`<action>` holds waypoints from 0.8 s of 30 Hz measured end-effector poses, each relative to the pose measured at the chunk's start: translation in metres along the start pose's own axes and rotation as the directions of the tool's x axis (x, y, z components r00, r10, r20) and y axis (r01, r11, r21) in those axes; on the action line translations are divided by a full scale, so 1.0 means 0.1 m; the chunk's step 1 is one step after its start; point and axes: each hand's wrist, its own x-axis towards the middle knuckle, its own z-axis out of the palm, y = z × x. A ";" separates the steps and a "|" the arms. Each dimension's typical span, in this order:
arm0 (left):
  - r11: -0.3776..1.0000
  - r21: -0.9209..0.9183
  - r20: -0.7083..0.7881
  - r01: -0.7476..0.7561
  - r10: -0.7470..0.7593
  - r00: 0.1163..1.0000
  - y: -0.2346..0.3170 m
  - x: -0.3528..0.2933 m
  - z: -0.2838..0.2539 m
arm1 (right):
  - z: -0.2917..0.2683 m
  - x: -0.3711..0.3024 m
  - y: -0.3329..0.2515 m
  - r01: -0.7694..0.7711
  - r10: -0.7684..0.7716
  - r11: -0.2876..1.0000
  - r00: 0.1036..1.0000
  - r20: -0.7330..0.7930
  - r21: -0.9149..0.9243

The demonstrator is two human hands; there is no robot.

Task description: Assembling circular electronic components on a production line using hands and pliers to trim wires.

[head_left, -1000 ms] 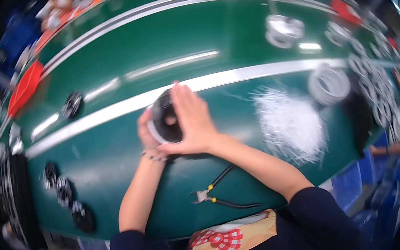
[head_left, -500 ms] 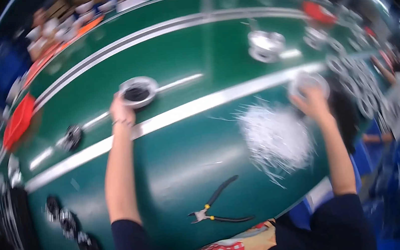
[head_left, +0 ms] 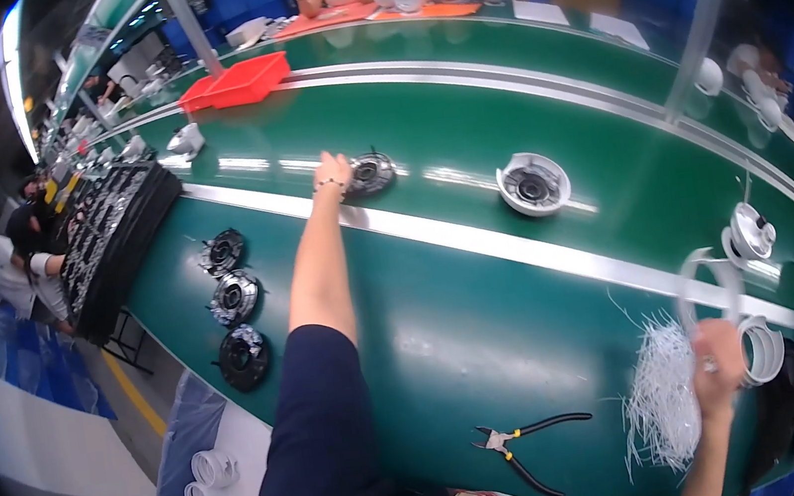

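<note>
On the green belt my left hand has its fingers closed at the edge of a black round part with a ring-shaped centre. To its right stands a white round housing with a black insert inside, touched by neither hand. My right hand grips a white plastic ring, blurred by motion, at the right of the bench. Beside that hand lie a heap of thin white cable ties and a white threaded collar.
Black-handled cutting pliers lie near the front edge. Several black round parts form a row at left, near stacked black trays. A red bin sits across the belt. White collars lie in a lined box below. Co-workers sit beyond.
The view has swung left. My left hand has let go of the white housing and moved left to the black round part. My right hand still holds the white ring, now tilted upright.
</note>
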 end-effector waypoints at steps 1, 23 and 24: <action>0.998 0.058 0.056 -0.020 0.017 0.998 -0.12 0.04 0.00 | 0.24 0.10 -0.22 0.114 -0.122 0.973 0.992 0.027 0.200; 0.994 -0.050 0.652 -0.097 0.106 0.750 0.86 -0.78 -0.12 | 1.13 0.45 -1.04 -0.209 0.180 0.976 0.609 0.772 -0.063; 0.969 -0.008 0.602 -0.246 0.201 0.773 0.90 -0.82 -0.02 | 1.11 0.40 -1.00 -0.196 0.220 0.973 0.620 0.753 -0.123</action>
